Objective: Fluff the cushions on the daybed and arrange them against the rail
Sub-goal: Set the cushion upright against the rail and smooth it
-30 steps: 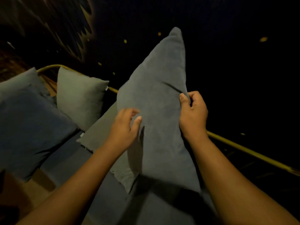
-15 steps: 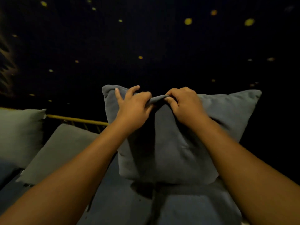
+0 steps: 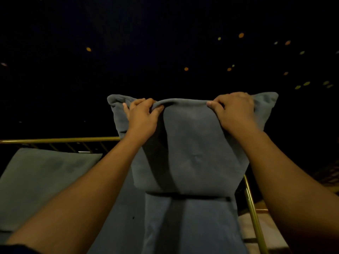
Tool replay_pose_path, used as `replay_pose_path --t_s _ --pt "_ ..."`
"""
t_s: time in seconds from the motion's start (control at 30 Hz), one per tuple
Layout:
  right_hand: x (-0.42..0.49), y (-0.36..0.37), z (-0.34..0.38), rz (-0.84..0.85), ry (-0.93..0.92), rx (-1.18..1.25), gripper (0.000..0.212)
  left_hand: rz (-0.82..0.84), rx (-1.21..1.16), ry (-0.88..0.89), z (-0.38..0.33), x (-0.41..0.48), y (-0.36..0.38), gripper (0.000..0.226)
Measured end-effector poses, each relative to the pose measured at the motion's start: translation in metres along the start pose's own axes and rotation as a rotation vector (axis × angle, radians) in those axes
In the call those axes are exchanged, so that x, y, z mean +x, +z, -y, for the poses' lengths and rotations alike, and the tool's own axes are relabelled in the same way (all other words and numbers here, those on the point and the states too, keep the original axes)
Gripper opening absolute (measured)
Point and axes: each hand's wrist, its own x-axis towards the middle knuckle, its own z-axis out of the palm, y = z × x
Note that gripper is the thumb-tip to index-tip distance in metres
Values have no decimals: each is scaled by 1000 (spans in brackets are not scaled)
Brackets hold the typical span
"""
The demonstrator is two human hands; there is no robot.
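Observation:
A blue-grey cushion [image 3: 194,154] stands upright on the daybed mattress [image 3: 183,226], its back toward the brass rail [image 3: 60,139]. My left hand [image 3: 142,116] grips the top edge near the left corner. At the right corner, my right hand [image 3: 233,109] pinches the same edge. Both hands hold fabric, and the top edge sags slightly between them. A second grey cushion [image 3: 44,180] leans back toward the rail at the left.
The brass rail turns the corner and runs down the right side [image 3: 254,213] of the daybed. Beyond the rail all is dark, with small scattered lights. A pale floor strip [image 3: 266,233] shows at the lower right.
My hands have moved apart along the cushion's top edge, from the middle out toward its corners. The view has shifted right, and the far-left cushion is out of frame.

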Motion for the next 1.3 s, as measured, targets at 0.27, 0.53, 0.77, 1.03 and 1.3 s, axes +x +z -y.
replay_pose_path --t_s 0.27,0.53,0.77,1.03,1.3 --pt "20 74 -30 209 51 -31 28 282 219 -55 44 14 53 30" --pt "-39 150 -84 520 118 -101 78 253 340 -71 107 -16 106 53" --pt "-20 180 -93 429 189 -25 77 331 346 -99 119 -28 144 72" --pt "9 187 -111 510 290 71 88 498 311 -152 114 24 158 83" --pt "-24 158 -64 390 287 13 72 342 259 -111 90 -14 133 67"
